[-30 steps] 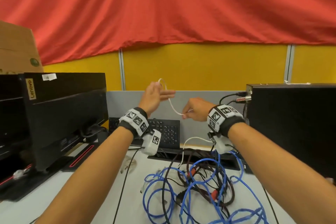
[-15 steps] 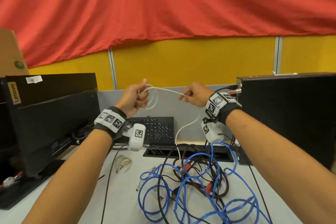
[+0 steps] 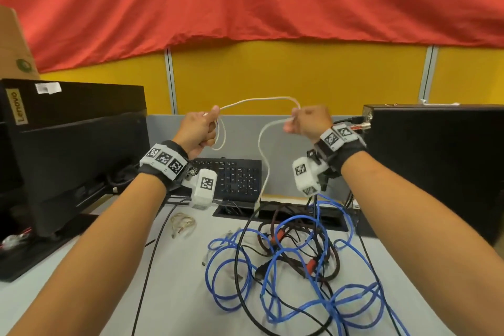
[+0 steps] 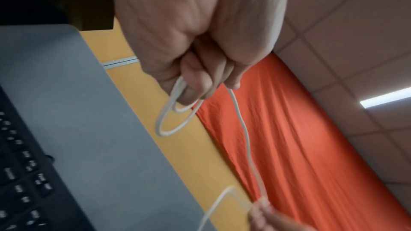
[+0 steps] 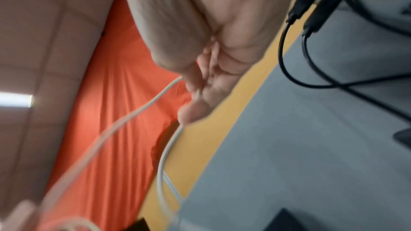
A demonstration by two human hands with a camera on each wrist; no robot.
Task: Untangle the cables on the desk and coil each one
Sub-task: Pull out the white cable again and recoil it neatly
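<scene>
The white cable (image 3: 259, 101) you are working on is up in the air above the desk (image 3: 177, 281), arching between your two hands in front of the grey partition (image 3: 278, 144). Your left hand (image 3: 197, 131) has its fingers (image 4: 195, 83) curled into a fist round the cable, thumb on top, with a couple of small loops hanging from below the fist. Your right hand (image 3: 309, 124) also has its fingers (image 5: 200, 97) curled, pinching the cable where it bends; from there the cable drops down to the slot (image 3: 278, 213) at the back of the desk. Below your wrists, the other cables lie in one knotted heap on the desk: a long blue cable (image 3: 272, 278) looping through black cables (image 3: 245, 294) and a brown cable (image 3: 321, 243) with red parts. A small pale bundle (image 3: 183, 222) lies apart to the left of the heap. A black keyboard (image 3: 237, 176) leans against the partition, a monitor (image 3: 71, 150) stands on your left, and a black computer case (image 3: 436, 161) on your right.
</scene>
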